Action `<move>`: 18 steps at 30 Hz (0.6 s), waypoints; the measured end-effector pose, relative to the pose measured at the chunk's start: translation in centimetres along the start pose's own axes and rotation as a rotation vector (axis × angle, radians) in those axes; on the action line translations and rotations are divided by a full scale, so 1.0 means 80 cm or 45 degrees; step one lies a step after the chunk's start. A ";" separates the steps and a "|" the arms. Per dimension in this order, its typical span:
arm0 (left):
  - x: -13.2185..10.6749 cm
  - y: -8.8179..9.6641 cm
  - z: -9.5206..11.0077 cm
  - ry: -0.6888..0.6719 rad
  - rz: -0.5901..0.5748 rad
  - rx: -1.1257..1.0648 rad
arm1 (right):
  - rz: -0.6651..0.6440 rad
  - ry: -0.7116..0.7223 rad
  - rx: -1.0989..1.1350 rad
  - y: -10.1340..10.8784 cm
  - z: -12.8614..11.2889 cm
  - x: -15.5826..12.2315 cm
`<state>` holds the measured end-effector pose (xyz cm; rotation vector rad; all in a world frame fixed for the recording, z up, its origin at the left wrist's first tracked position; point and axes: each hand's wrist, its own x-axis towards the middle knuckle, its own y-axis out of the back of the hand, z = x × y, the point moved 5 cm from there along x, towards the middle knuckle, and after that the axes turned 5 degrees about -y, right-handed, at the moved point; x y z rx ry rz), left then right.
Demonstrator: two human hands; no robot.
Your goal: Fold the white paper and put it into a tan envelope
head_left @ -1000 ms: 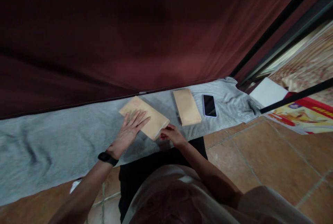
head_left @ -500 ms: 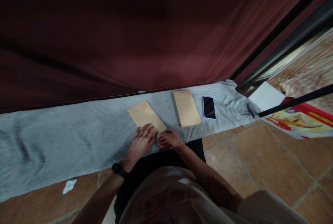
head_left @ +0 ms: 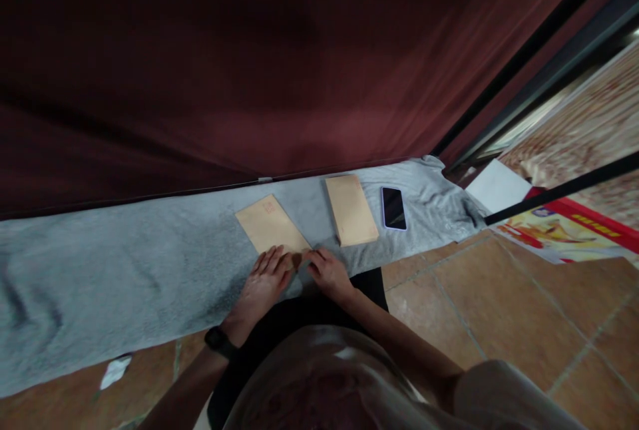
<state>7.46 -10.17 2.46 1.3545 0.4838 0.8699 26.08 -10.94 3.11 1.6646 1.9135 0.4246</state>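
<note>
A tan paper envelope [head_left: 272, 222] with a small red print near its far end lies slantwise on a grey cloth. My left hand [head_left: 263, 277] rests on its near part, fingers stretched out and lying flat. At the envelope's near right edge, the fingers of my right hand [head_left: 330, 277] are bent and closed on the paper, where a folded bit shows between both hands. To the right lies a neat stack of similar tan envelopes [head_left: 352, 209], touched by neither hand.
A phone [head_left: 394, 209] with a dark screen lies right of the stack. Behind the grey cloth [head_left: 150, 243] hangs a dark red curtain [head_left: 279, 84]. A white sheet [head_left: 498, 185] and a printed red and yellow box [head_left: 564, 230] stand at the right, by a dark bar [head_left: 574, 185].
My right hand has moved up to the envelope's near edge, and its fingers have closed on the paper there. My left hand stays on the envelope. The whole view has shifted slightly.
</note>
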 end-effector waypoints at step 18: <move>-0.014 -0.002 0.006 0.295 0.177 -0.092 | 0.072 0.614 -0.553 -0.048 -0.038 0.002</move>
